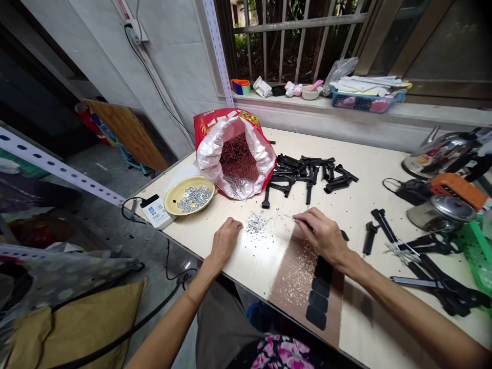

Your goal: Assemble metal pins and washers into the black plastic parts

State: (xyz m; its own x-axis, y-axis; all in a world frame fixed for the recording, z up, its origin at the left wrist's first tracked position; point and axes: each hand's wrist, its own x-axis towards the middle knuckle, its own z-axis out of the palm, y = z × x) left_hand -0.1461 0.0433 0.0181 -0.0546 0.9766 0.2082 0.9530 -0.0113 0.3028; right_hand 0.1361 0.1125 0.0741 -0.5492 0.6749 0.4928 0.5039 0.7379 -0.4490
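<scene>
My left hand (226, 238) rests on the pale table with its fingers closed, beside a scattered pile of small metal nuts (257, 225); what it pinches, if anything, is too small to name. My right hand (321, 233) pinches the end of a thin metal rod (286, 210), above the top of a brown board (294, 287). Several black pads (318, 302) lie on that board. Behind the hands, black plastic parts (292, 171) are heaped. An open red and white bag (265, 154) holds many thin rods. A yellow plate (171, 197) holds more small metal pieces.
A white box (157, 212) with a cable sits at the left table edge. Toward the right are black-handled tools (442, 284), a lidded metal pot (440, 212), a kettle (442, 154), an orange tool (459, 189) and a green basket (474, 251).
</scene>
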